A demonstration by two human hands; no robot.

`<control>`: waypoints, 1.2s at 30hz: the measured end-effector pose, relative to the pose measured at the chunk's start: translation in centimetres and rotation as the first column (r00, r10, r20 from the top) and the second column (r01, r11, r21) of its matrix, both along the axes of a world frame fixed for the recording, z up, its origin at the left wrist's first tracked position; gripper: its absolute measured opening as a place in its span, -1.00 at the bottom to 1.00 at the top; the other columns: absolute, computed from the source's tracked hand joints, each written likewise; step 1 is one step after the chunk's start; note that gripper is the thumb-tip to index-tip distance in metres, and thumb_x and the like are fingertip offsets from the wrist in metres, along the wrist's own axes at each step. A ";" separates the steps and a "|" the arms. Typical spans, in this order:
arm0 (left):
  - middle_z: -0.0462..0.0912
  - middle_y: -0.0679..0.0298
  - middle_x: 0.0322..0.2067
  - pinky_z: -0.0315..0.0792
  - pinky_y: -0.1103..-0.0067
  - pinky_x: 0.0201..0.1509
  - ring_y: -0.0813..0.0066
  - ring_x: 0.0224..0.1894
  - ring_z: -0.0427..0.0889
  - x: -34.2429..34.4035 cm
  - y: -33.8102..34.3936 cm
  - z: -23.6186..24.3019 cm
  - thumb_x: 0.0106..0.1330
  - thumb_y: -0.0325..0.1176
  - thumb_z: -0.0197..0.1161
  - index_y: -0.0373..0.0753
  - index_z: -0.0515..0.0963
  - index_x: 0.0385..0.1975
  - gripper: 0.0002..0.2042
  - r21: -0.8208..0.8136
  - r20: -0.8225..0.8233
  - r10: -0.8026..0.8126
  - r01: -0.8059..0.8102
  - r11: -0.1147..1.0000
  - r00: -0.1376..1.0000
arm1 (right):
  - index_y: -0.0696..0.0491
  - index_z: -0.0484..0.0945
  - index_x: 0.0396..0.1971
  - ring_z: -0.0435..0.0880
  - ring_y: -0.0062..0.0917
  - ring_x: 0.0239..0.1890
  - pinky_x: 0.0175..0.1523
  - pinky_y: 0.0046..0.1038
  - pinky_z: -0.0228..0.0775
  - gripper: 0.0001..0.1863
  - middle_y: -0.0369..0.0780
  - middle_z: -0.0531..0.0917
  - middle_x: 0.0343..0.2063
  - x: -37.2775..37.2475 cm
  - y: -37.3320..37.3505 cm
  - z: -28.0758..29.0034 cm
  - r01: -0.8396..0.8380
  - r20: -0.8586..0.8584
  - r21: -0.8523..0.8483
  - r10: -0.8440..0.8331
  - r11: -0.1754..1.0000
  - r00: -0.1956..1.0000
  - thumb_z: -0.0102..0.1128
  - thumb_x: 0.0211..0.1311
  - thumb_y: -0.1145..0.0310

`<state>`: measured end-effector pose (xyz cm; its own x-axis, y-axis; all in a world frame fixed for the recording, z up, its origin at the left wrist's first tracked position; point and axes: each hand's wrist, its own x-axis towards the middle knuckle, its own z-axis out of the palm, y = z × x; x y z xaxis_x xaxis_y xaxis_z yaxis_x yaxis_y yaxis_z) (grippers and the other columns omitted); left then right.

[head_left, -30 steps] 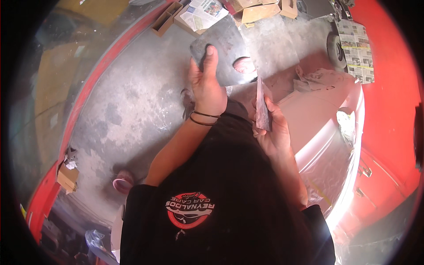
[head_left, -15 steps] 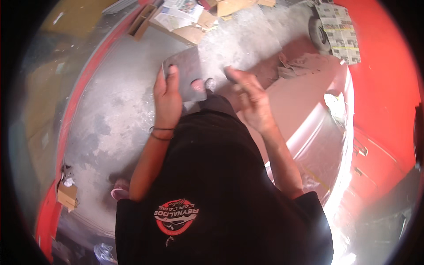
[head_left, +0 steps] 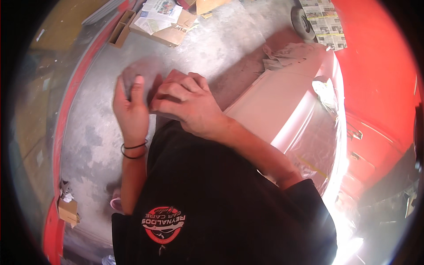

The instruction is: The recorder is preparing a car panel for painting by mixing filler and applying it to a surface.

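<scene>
My left hand, at the left of centre, grips a flat grey board, which is blurred; its pink patch is out of sight behind my fingers or too smeared to make out. My right hand has crossed over beside it, fingers curled round a flat, pinkish-stained spreader, mostly covered by those fingers and held against or very close to the board. My forearms rise from the lower edge across my dark shirt.
A pale pink panel with plastic sheeting lies to my right, beside red bodywork. Newspaper masking and a tyre are top right. Cardboard boxes lie on the concrete floor; a pink bucket is lower left.
Both hands have moved left. My left hand carried the board along, while my right hand swung across from the right to the board, its spreader turning under the curled fingers.
</scene>
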<state>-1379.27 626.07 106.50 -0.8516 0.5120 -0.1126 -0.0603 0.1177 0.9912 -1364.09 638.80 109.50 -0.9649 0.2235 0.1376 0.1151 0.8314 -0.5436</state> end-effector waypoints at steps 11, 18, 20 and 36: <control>0.68 0.03 0.38 0.55 0.27 0.54 0.19 0.45 0.65 -1.2 -3.2 0.0 0.88 0.05 0.00 -0.35 0.53 0.51 -0.42 0.354 0.812 -0.115 -0.325 0.877 0.572 | -0.23 0.70 0.24 0.55 -0.21 0.44 0.59 0.15 0.28 -0.47 -0.29 0.61 0.25 -2.1 -1.9 1.2 -0.144 -0.229 -0.213 0.094 0.966 0.969 0.49 0.32 0.52; 0.78 0.11 0.21 0.62 0.24 0.48 0.22 0.29 0.76 1.7 -5.3 -3.1 0.85 0.00 0.06 -0.31 0.64 0.32 -0.53 0.433 0.900 -0.373 -0.373 0.820 0.225 | -0.04 0.63 0.34 0.53 -0.09 0.45 0.57 -0.04 0.34 -0.45 -0.03 0.58 0.30 -2.0 -2.3 -1.5 -0.220 -0.280 -0.463 0.093 0.859 0.955 0.48 0.55 -0.04; 0.79 0.13 0.21 0.68 0.25 0.41 0.24 0.28 0.78 1.7 -5.8 -4.2 0.83 -0.06 0.13 -0.29 0.63 0.32 -0.58 0.336 0.937 -0.266 -0.368 0.867 0.227 | -0.11 0.72 0.28 0.55 -0.04 0.41 0.54 -0.01 0.37 -0.49 -0.09 0.62 0.28 -1.7 -2.3 -1.1 -0.205 -0.284 -0.431 0.084 0.879 0.955 0.60 0.40 0.11; 0.83 0.23 0.11 0.63 0.48 0.26 0.50 0.13 0.76 -0.7 -8.6 -4.5 0.74 -0.32 0.26 -0.32 0.67 0.28 -0.71 0.267 0.556 0.073 -0.261 0.928 0.828 | -0.15 0.81 -0.10 0.73 -0.33 0.17 0.34 -0.11 0.47 -0.63 -0.35 0.76 0.03 -6.7 -2.5 3.9 -0.312 0.183 -0.090 0.323 0.946 0.928 0.70 0.05 0.32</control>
<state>-1380.00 617.45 102.01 -0.7830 0.4540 -0.4252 -0.5723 -0.2582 0.7783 -1370.82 636.29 113.38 -0.9934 -0.0970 -0.0620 -0.0424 0.8090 -0.5862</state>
